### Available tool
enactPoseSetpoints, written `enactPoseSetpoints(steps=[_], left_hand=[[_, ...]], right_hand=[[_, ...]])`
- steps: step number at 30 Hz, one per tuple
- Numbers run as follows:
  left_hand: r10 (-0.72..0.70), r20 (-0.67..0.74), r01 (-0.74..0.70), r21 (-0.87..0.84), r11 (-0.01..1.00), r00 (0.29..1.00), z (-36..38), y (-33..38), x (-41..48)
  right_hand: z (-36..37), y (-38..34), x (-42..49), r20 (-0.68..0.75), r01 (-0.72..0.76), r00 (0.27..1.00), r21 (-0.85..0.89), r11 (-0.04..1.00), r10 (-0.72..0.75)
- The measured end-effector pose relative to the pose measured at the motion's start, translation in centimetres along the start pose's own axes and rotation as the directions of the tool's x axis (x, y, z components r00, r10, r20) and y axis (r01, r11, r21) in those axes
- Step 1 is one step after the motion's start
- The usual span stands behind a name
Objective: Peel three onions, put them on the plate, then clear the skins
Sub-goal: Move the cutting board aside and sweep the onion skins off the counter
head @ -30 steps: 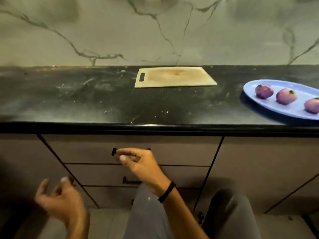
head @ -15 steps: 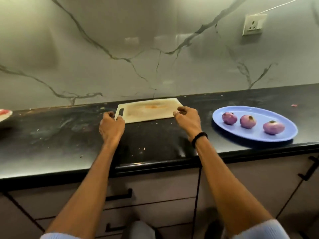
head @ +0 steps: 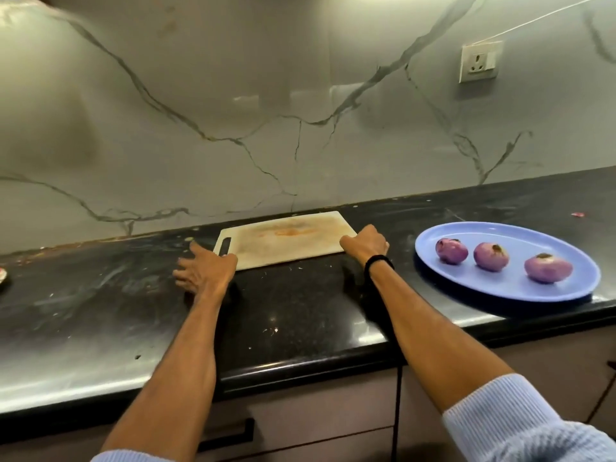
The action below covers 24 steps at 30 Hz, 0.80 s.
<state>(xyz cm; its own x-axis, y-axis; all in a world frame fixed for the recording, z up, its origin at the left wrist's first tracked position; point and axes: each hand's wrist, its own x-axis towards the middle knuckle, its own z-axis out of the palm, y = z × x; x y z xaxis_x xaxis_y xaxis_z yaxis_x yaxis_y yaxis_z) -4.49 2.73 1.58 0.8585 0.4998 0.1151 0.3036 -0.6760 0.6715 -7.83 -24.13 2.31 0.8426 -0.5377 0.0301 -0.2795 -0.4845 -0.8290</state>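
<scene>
Three peeled purple onions (head: 452, 250) (head: 491, 256) (head: 548, 268) lie in a row on the blue oval plate (head: 466, 285) at the right of the black counter. A stained white cutting board (head: 286, 240) lies against the back wall. My left hand (head: 204, 271) rests flat on the counter with fingers spread, its thumb side touching the board's handle end. At the board's right front corner, my right hand (head: 366, 244) is curled over the edge. A few tiny skin flecks (head: 271, 331) dot the counter.
The plate sits close to the counter's front edge (head: 300, 365). A small red scrap (head: 577, 214) lies behind the plate. Part of a round object (head: 2, 275) shows at the far left. A wall socket (head: 478, 61) hangs above right. Drawers with black handles are below.
Both hands rose from below the counter to the two ends of the cutting board. Since half a second ago my left hand has spread its fingers flat beside the handle end.
</scene>
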Motion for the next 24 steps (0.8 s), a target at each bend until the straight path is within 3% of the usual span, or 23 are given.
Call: enactPoseSetpoints(steps=[4,13,20,24], left_hand=[[-0.025,0.091,0.029,-0.041,0.999,0.996,-0.6,-0.6,-0.4],[-0.072,-0.005,0.068,-0.247,0.967,0.997,-2.8,-2.0,-5.3],[-0.056,-0.121,0.034,-0.173,0.984,0.991,-3.5,-4.7,-9.6],[-0.036,-0.161,0.030,-0.040,0.999,0.986,-3.3,-5.3,-10.2]], right_hand=[[-0.3,0.4,-0.8,-0.009,-0.009,1.000,0.045,0.999,0.010],[-1.2,1.8,-5.0,-0.249,-0.079,0.965,0.038,0.996,0.086],[-1.8,3.6,-9.5,-0.404,-0.051,0.915,-0.155,0.987,-0.017],[-2.7,4.3,-11.2,-0.409,-0.037,0.909,-0.270,0.962,-0.079]])
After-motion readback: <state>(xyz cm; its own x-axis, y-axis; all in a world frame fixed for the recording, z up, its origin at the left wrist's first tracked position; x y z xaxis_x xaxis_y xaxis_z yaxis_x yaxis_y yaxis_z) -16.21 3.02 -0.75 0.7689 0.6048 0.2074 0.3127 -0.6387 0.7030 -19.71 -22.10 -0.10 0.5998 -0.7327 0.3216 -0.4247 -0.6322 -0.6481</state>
